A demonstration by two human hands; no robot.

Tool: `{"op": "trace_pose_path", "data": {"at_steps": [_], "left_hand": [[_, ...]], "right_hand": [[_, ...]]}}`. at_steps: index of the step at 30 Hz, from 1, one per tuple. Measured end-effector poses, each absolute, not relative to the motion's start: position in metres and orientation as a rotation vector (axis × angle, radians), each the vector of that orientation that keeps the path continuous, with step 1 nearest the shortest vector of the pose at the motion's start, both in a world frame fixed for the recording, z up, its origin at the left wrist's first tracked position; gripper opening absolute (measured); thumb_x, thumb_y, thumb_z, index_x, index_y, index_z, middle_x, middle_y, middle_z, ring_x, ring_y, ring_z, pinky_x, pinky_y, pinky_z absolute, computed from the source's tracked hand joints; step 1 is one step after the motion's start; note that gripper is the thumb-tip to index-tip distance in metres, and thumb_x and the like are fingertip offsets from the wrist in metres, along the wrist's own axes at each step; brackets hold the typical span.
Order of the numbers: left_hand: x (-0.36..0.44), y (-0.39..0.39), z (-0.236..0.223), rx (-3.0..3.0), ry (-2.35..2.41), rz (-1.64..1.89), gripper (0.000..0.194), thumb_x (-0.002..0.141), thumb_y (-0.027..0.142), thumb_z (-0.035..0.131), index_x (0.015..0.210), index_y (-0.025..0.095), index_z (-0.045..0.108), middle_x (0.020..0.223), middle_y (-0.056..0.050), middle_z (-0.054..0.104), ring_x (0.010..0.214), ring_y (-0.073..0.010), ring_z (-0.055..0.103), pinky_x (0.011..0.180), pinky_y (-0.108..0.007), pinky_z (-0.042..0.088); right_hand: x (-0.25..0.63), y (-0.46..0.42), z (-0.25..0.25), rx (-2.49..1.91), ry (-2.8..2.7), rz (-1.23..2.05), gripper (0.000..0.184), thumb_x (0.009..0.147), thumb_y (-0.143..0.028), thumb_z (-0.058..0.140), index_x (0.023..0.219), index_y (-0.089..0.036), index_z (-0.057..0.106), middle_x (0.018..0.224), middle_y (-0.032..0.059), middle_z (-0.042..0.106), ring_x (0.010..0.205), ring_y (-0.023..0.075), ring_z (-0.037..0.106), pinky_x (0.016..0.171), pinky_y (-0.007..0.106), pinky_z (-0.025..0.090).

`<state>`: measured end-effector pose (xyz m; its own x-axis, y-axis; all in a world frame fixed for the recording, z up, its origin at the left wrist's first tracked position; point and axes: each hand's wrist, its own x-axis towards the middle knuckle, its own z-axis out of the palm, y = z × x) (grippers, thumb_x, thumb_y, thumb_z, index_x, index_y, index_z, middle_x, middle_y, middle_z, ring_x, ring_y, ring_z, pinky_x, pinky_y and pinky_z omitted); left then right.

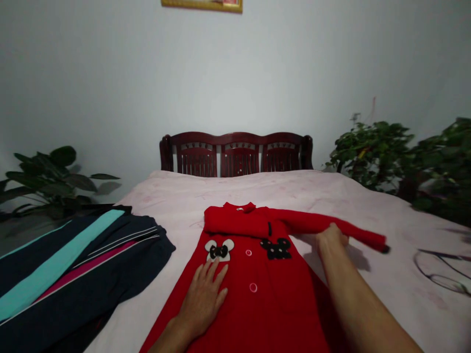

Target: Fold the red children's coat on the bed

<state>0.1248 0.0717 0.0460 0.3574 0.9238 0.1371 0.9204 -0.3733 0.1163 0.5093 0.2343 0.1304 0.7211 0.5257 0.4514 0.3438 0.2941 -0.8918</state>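
A red buttoned coat (272, 299) with a white and a black mouse-head patch lies spread on the bed, collar toward the headboard. One of its sleeves is folded flat across the chest. My left hand (204, 296) rests on the coat front with fingers spread, just below the white patch. Closed around the other sleeve (309, 221) is my right hand (333, 238), which lifts it a little off the sheet; the dark cuff points to the right. The fingertips of the right hand are partly hidden.
Dark trousers (140, 264) with turquoise and pink stripes lie at the left. A pair of glasses (445, 279) sits on the pink sheet (405, 235) at the right. Behind stands a wooden headboard (239, 154), with leafy plants (375, 152) to either side.
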Motion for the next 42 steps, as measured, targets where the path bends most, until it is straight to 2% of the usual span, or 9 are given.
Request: {"op": "trace_pose_path", "data": {"at_steps": [4, 8, 11, 15, 17, 20, 23, 31, 42], "left_hand": [[0.125, 0.072, 0.043, 2.586, 1.750, 0.317, 0.054, 0.100, 0.041, 0.039, 0.153, 0.033, 0.032, 0.161, -0.007, 0.033, 0.148, -0.0300, 0.030, 0.120, -0.054, 0.026], [0.125, 0.073, 0.045, 2.583, 1.740, 0.330, 0.055, 0.100, 0.042, 0.039, 0.154, 0.032, 0.032, 0.161, -0.008, 0.033, 0.147, -0.0303, 0.031, 0.120, -0.055, 0.026], [0.126, 0.072, 0.051, 2.563, 1.738, 0.298, 0.056, 0.100, 0.043, 0.038, 0.154, 0.031, 0.032, 0.161, -0.009, 0.032, 0.148, -0.0311, 0.030, 0.120, -0.055, 0.026], [0.129, 0.072, 0.056, 2.554, 1.734, 0.275, 0.057, 0.099, 0.044, 0.037, 0.154, 0.029, 0.033, 0.161, -0.011, 0.032, 0.148, -0.0317, 0.030, 0.120, -0.056, 0.025], [0.129, 0.072, 0.054, 2.560, 1.745, 0.293, 0.056, 0.099, 0.043, 0.038, 0.153, 0.029, 0.035, 0.160, -0.011, 0.034, 0.147, -0.0322, 0.031, 0.119, -0.056, 0.026], [0.128, 0.073, 0.048, 2.563, 1.762, 0.356, 0.055, 0.099, 0.045, 0.037, 0.152, 0.030, 0.036, 0.159, -0.011, 0.036, 0.146, -0.0321, 0.034, 0.119, -0.054, 0.027], [0.127, 0.073, 0.043, 2.568, 1.762, 0.410, 0.055, 0.099, 0.049, 0.034, 0.151, 0.031, 0.038, 0.158, -0.011, 0.038, 0.145, -0.0319, 0.034, 0.119, -0.053, 0.026], [0.132, 0.066, 0.045, 2.566, 1.857, 0.359, 0.056, 0.100, 0.047, 0.033, 0.151, 0.026, 0.040, 0.159, -0.012, 0.035, 0.147, -0.0319, 0.031, 0.120, -0.051, 0.023], [0.105, 0.013, 0.055, 2.354, 1.818, 0.221, 0.063, 0.097, 0.048, 0.039, 0.154, 0.023, 0.033, 0.163, -0.015, 0.022, 0.152, -0.0326, 0.015, 0.121, -0.053, 0.017]], "right_hand": [[0.469, 0.263, 0.154, -1.407, -0.952, 0.070, 0.055, 0.101, -0.039, 0.028, 0.140, -0.004, 0.043, 0.131, 0.0218, 0.057, 0.114, 0.0270, 0.057, 0.095, 0.045, 0.049], [0.407, 0.265, 0.138, -1.447, -1.577, 0.141, 0.052, 0.084, -0.044, 0.058, 0.130, -0.019, 0.060, 0.125, 0.0112, 0.067, 0.113, 0.0259, 0.060, 0.099, 0.043, 0.047], [0.373, 0.248, 0.099, -1.583, -1.990, 0.170, 0.056, 0.075, -0.038, 0.070, 0.129, -0.025, 0.064, 0.139, 0.0109, 0.060, 0.130, 0.0326, 0.050, 0.112, 0.057, 0.029], [0.359, 0.227, 0.063, -1.784, -2.186, 0.108, 0.065, 0.087, -0.035, 0.056, 0.150, -0.021, 0.042, 0.158, 0.0140, 0.036, 0.147, 0.0379, 0.024, 0.113, 0.070, 0.006], [0.360, 0.220, 0.060, -1.845, -2.233, 0.073, 0.067, 0.092, -0.036, 0.049, 0.155, -0.020, 0.032, 0.162, 0.0130, 0.027, 0.150, 0.0368, 0.017, 0.114, 0.069, 0.007], [0.360, 0.204, 0.062, -1.901, -2.257, 0.036, 0.068, 0.096, -0.039, 0.042, 0.157, -0.016, 0.024, 0.164, 0.0138, 0.021, 0.151, 0.0344, 0.011, 0.116, 0.058, 0.020], [0.356, 0.179, 0.060, -2.019, -2.233, 0.047, 0.067, 0.099, -0.044, 0.033, 0.158, -0.015, 0.022, 0.165, 0.0147, 0.015, 0.151, 0.0346, 0.014, 0.116, 0.051, 0.026], [0.355, 0.097, 0.050, -2.072, -2.303, 0.071, 0.063, 0.101, -0.047, 0.026, 0.156, -0.018, 0.029, 0.164, 0.0114, 0.019, 0.151, 0.0289, 0.017, 0.121, 0.043, 0.014], [0.365, 0.037, 0.043, -2.138, -2.203, -0.013, 0.061, 0.100, -0.046, 0.028, 0.156, -0.022, 0.030, 0.163, 0.0092, 0.024, 0.151, 0.0284, 0.018, 0.120, 0.046, 0.013]]}}
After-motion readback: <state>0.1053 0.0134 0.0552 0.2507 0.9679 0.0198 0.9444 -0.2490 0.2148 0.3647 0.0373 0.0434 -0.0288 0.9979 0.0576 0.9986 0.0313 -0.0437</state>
